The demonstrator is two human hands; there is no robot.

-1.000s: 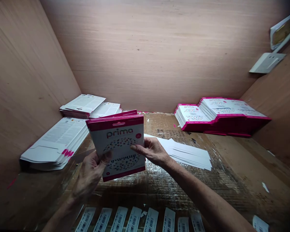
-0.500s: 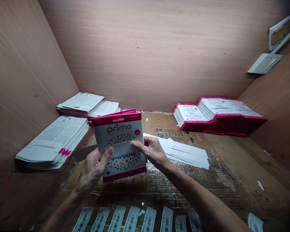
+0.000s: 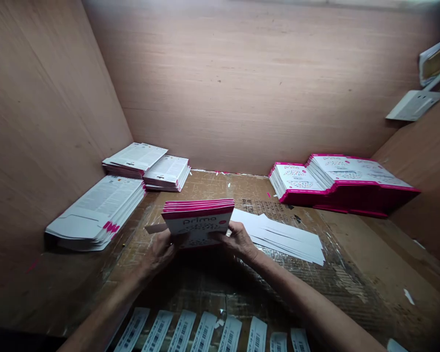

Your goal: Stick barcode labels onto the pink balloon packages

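Both hands grip a small stack of pink-and-white "prima" card packets [image 3: 196,226], tilted so several pink top edges show. My left hand [image 3: 164,248] is closed on the lower left side of the stack, and my right hand [image 3: 241,240] is closed on its right side. Shadow hides the lower part of the packets and some fingertips. A pale strip [image 3: 156,228] pokes out to the left beside my left hand; whether I hold it cannot be told. Just right of my right hand, white paper strips [image 3: 286,237] lie fanned out on the cardboard surface [image 3: 220,188].
Stacks of printed white packets [image 3: 99,208] stand along the left wall. More pink-edged packets [image 3: 348,171] are piled at the back right. Barcode labels [image 3: 205,332] line the front edge. A white socket plate [image 3: 414,105] is on the right wall.
The packet stack has come lower and tipped back, so its top edges now show as several layers. Both hands moved with it, their thumbs no longer plainly on its face.
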